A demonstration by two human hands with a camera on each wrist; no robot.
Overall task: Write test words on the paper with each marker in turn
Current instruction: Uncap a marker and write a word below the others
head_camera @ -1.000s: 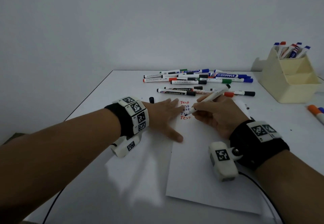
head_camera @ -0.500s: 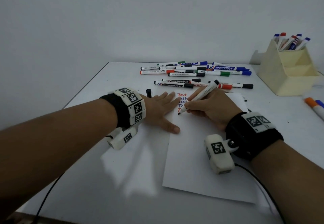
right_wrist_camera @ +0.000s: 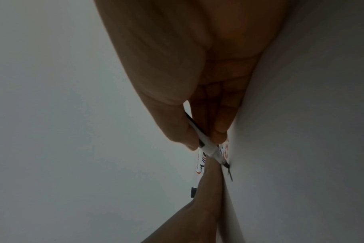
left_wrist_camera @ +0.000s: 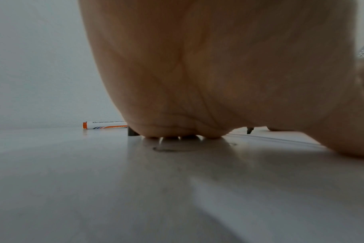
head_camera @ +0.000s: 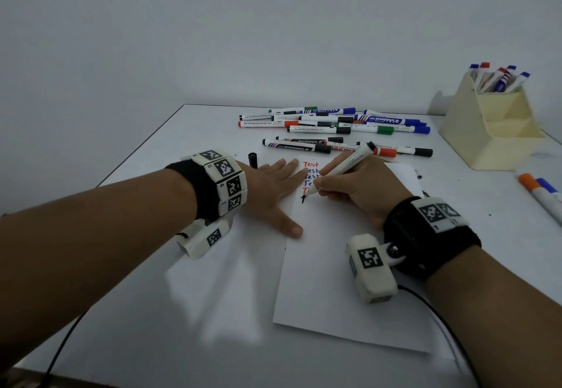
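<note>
Pinched between thumb and fingers, the black marker (head_camera: 340,171) sits in your right hand (head_camera: 362,188), its grip closed around the lower barrel. Its long axis slants from the black end cap, up and away toward the far right, down to the tip pointing near and left, touching the paper (head_camera: 349,281) beside a fresh black stroke (head_camera: 303,198). That stroke lies just below a column of red and blue test words (head_camera: 310,174). Your left hand (head_camera: 270,193) lies flat with fingers straight, holding nothing, pressing the sheet's left edge. On the white worktop (head_camera: 137,296) beyond, capped markers (head_camera: 334,126) lie mostly crosswise; a loose black cap (head_camera: 252,159) rests near your left wrist. At far right, a cream holder (head_camera: 492,132) keeps more markers upright against a plain pale wall (head_camera: 273,22).
</note>
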